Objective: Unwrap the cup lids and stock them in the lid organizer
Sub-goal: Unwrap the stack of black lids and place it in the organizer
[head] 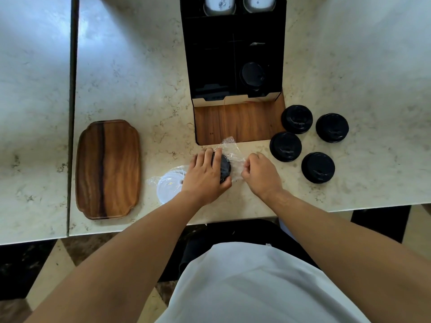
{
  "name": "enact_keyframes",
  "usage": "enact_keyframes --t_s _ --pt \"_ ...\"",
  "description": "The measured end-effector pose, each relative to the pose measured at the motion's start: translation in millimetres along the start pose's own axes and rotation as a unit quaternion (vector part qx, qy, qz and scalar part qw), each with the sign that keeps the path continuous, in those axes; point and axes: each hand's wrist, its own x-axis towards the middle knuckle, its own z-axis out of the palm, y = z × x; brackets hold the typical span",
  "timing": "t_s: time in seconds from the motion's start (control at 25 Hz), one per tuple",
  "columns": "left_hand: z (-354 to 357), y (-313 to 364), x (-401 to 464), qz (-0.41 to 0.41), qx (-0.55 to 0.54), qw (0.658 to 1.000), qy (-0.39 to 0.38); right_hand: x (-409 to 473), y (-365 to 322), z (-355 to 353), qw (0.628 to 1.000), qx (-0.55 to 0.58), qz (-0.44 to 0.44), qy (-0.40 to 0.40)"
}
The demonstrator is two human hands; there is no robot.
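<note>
My left hand (204, 176) presses down on a black cup lid (225, 167) that sits in clear plastic wrap (229, 149) near the counter's front edge. My right hand (258, 174) pinches the wrap at the lid's right side. Under my left wrist lie white lids in wrap (169, 185). Several bare black lids (285, 146) rest on the counter to the right. The black lid organizer (278, 66) stands behind, with one black lid (253, 74) in its right compartment.
A wooden tray (108, 169) lies at the left. White paper cups (219, 5) stand in the organizer's back slots. The organizer's wooden front panel (240, 122) faces me. A dark gap (72, 89) splits the marble counter at the left.
</note>
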Motion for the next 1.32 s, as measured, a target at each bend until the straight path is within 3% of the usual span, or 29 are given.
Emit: enact_keyframes --t_s 0.28,0.56,0.84,1.2,1.32 --pt "1.1 -1.0 0.7 0.001 -0.009 1.000 0.005 -10.0 4.9 -4.8 0.997 0.075 -0.016 -0.034" --pt "2.1 -2.8 1.6 0.008 -0.019 1.000 -0.006 -17.2 16.3 -4.9 0.998 0.055 -0.043 -0.009" --pt "-0.4 -4.6 2.0 0.021 -0.012 1.000 -0.009 -27.3 25.8 -6.7 0.999 0.033 -0.028 -0.023" --pt "-3.7 -4.3 1.7 0.013 -0.020 0.999 -0.029 -20.7 36.7 -17.6 0.991 0.057 -0.109 -0.049" --pt "-3.6 -3.3 2.5 0.008 -0.019 0.999 -0.027 -22.0 38.9 -15.9 0.992 0.064 -0.096 -0.048"
